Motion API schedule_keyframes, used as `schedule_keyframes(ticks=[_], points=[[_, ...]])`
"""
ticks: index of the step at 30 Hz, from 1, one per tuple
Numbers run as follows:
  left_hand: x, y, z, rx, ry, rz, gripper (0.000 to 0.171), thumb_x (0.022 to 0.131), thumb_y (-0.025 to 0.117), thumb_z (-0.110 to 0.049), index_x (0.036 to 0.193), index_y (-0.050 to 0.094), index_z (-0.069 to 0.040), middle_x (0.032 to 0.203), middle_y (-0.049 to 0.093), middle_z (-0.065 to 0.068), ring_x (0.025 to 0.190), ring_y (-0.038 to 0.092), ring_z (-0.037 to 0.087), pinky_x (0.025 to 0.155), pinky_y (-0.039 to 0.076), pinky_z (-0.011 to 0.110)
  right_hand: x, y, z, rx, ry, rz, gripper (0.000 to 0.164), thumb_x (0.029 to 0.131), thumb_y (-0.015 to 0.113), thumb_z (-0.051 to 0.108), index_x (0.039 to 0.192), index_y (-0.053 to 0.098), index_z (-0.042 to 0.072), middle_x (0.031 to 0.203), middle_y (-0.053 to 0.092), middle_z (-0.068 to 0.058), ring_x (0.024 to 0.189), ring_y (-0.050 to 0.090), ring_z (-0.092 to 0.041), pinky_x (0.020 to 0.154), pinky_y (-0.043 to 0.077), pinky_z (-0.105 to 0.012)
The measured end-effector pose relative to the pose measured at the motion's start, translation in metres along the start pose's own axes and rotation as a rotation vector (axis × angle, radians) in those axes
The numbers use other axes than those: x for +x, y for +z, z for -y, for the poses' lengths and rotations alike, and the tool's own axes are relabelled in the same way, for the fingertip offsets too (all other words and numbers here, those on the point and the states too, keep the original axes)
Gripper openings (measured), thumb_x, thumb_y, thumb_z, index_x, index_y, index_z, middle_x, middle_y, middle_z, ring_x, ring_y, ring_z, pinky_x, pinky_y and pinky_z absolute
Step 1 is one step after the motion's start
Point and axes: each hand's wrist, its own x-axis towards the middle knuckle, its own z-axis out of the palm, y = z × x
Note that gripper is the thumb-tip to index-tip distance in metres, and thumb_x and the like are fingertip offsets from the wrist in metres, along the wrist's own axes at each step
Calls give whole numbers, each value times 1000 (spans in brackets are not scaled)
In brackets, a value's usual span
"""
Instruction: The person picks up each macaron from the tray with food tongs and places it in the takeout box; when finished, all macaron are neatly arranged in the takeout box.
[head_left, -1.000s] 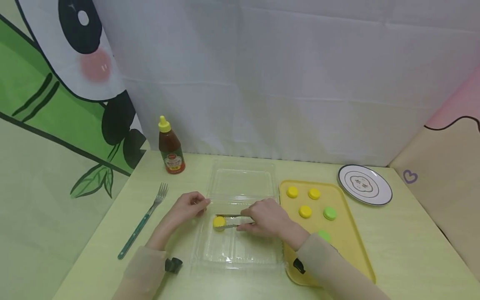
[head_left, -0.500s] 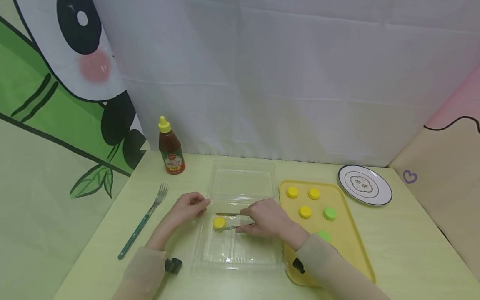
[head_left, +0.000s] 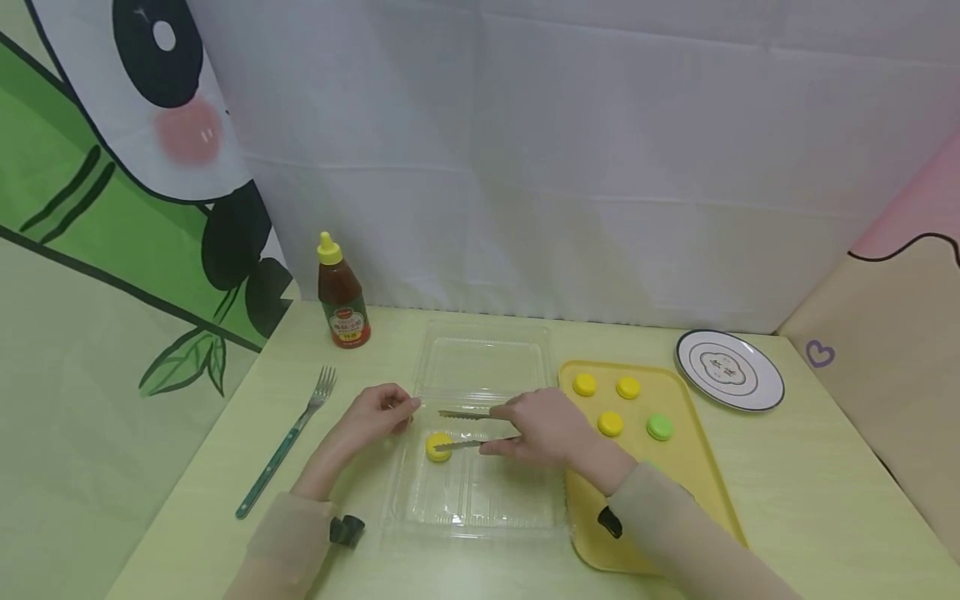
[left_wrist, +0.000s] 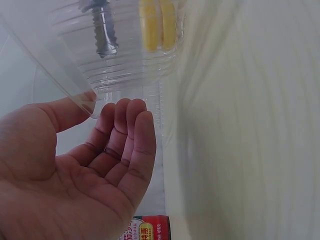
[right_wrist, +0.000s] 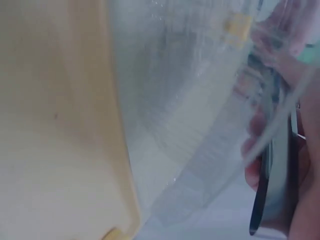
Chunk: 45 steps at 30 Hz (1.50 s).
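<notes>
My left hand [head_left: 378, 412] pinches the left rim of a clear plastic takeaway box [head_left: 480, 512], which lies with its lid folded back. In the left wrist view the thumb lies on one side of the rim and the curled fingers on the other. A yellow macaron [head_left: 432, 439] stands inside the box near its left wall. My right hand [head_left: 551, 429] grips metal food tongs [head_left: 467, 414] over the box. Their arms are spread, and the nearer tip overlaps the macaron in the head view. The right wrist view shows the tongs' bent end [right_wrist: 280, 200] beside the palm.
Right of the box, a yellow tray [head_left: 701, 500] bears several yellow and green macarons, partly behind the right sleeve. A white plate [head_left: 757, 379] sits at the back right. A sauce bottle [head_left: 343, 300] and a green-handled fork [head_left: 273, 467] are on the left.
The tongs have spread and released the yellow macaron, which stays in the box. My right hand has shifted slightly right and back. My left hand has not moved.
</notes>
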Motion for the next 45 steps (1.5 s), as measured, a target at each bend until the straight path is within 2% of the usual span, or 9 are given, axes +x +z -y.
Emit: schedule_keyframes(ticks=[4, 9, 14, 18, 24, 29, 37, 41, 45], points=[[0, 1, -1, 0, -11, -2, 25, 100, 62, -24, 97, 64, 1, 80, 62, 7, 74, 55, 20, 67, 46, 32, -9, -12, -7, -3, 4, -40, 54, 88, 66, 59, 115, 73, 13, 95, 74, 1, 72, 68, -12, 58, 49, -27], [-1, 0, -2, 0, -25, 0, 26, 101, 61, -25, 98, 64, 0, 82, 62, 8, 76, 56, 21, 68, 46, 32, -23, -26, -24, -1, 2, -98, 53, 88, 68, 57, 114, 73, 11, 79, 67, 6, 56, 53, -3, 52, 42, -24], [-2, 0, -2, -2, -28, 0, 26, 100, 61, -26, 98, 63, 0, 83, 62, 8, 77, 56, 23, 69, 46, 32, -41, -39, -48, 6, 13, -149, 44, 87, 72, 52, 107, 73, 13, 70, 55, 14, 56, 45, 0, 52, 40, -22], [-3, 0, -2, -3, -31, -1, 26, 100, 62, -25, 98, 63, 0, 83, 62, 9, 77, 56, 23, 68, 46, 32, -56, -49, -67, 11, 71, -139, 39, 85, 73, 53, 101, 72, 17, 66, 46, 17, 55, 40, -1, 51, 34, -23], [-2, 0, -2, -3, -35, -1, 25, 101, 61, -25, 98, 63, 0, 83, 62, 9, 77, 56, 23, 69, 46, 31, -82, -61, -91, -9, 162, -120, 48, 85, 73, 54, 112, 72, 14, 68, 46, 16, 57, 40, -3, 52, 34, -25], [0, 1, 0, -1, -42, -1, 24, 101, 61, -24, 98, 64, 0, 83, 62, 10, 77, 56, 23, 69, 47, 31, -108, -68, -107, -45, 225, -133, 49, 85, 73, 54, 113, 72, 14, 67, 44, 15, 58, 39, -4, 52, 33, -26], [2, 1, 1, 7, -38, 1, 24, 100, 61, -25, 98, 64, -1, 84, 62, 9, 77, 56, 23, 69, 47, 32, -154, -66, -135, -82, 282, -166, 36, 84, 77, 50, 101, 71, 18, 64, 40, 17, 58, 38, -3, 55, 33, -27], [2, 2, 1, 10, -45, -3, 25, 100, 61, -25, 97, 64, -1, 83, 62, 9, 77, 56, 23, 69, 46, 31, -173, -60, -145, -85, 291, -174, 36, 83, 78, 48, 103, 72, 19, 63, 38, 18, 57, 36, 0, 54, 32, -25], [1, 3, 0, 12, -52, -1, 25, 100, 61, -26, 98, 64, -1, 84, 62, 9, 77, 56, 23, 69, 47, 32, -187, -55, -152, -86, 295, -187, 28, 81, 81, 45, 97, 70, 25, 62, 35, 19, 55, 32, 1, 53, 28, -25]])
